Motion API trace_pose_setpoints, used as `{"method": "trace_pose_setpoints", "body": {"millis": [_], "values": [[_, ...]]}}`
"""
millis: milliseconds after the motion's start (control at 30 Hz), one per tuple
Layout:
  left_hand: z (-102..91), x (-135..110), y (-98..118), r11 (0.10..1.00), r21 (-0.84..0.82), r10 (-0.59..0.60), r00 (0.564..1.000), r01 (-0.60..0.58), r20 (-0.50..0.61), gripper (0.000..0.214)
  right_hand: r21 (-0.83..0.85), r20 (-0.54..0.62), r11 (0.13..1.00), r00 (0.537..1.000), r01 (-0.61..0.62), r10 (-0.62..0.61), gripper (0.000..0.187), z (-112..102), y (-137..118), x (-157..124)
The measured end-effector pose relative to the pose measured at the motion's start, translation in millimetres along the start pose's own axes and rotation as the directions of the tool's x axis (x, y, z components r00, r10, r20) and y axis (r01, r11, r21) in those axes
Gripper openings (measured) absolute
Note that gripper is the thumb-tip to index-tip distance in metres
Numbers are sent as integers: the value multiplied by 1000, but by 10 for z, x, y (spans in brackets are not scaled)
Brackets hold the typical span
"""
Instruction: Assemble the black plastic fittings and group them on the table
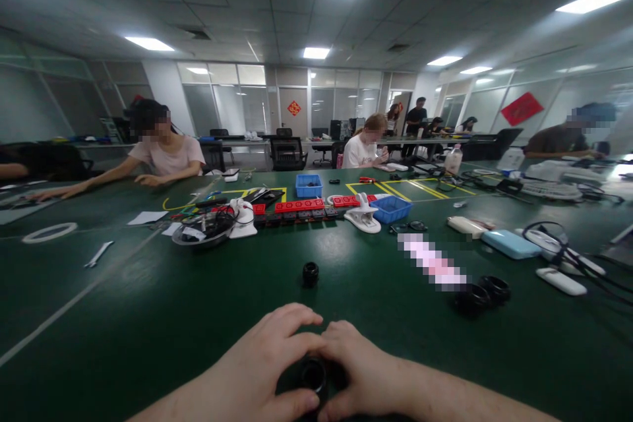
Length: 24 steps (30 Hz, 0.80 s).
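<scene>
A black round part with a hollow, ring-like top (313,374) is close to me at the table's near edge. My left hand (274,362) curls round it from the left, its thumb along the near side. From the right, my right hand (359,369) is bent about the same part, thumb low and fingertips meeting my left fingers above it. Its lower portion is hidden by my hands. Farther ahead, a similar small black ribbed part (310,273) stands alone on the green table (208,303). Two larger black round parts (472,300) sit together at the right.
Across the table are red-topped blocks in a row (299,206), white clamp stands (363,214), blue bins (391,209) and a bowl of cables (205,227). Power banks (510,244) and cables lie right. Co-workers sit at the left (168,155), far side (366,145) and right.
</scene>
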<state>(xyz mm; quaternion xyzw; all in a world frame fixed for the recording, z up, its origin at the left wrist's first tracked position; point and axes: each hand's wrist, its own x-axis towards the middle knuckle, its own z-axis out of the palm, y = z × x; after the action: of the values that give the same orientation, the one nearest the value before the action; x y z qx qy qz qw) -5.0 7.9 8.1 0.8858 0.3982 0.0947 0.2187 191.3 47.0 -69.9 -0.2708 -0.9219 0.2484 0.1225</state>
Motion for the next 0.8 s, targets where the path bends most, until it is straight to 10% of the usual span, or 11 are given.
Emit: {"method": "trace_pose_setpoints", "body": {"millis": [367, 800], "values": [[-98, 74, 204, 996, -19, 90, 980, -88, 178, 50, -78, 27, 996, 999, 43, -41, 41, 38, 44, 23], [239, 126, 54, 988, 152, -20, 997, 9, 76, 37, -120, 4, 992, 1000, 23, -22, 41, 30, 48, 13]]}}
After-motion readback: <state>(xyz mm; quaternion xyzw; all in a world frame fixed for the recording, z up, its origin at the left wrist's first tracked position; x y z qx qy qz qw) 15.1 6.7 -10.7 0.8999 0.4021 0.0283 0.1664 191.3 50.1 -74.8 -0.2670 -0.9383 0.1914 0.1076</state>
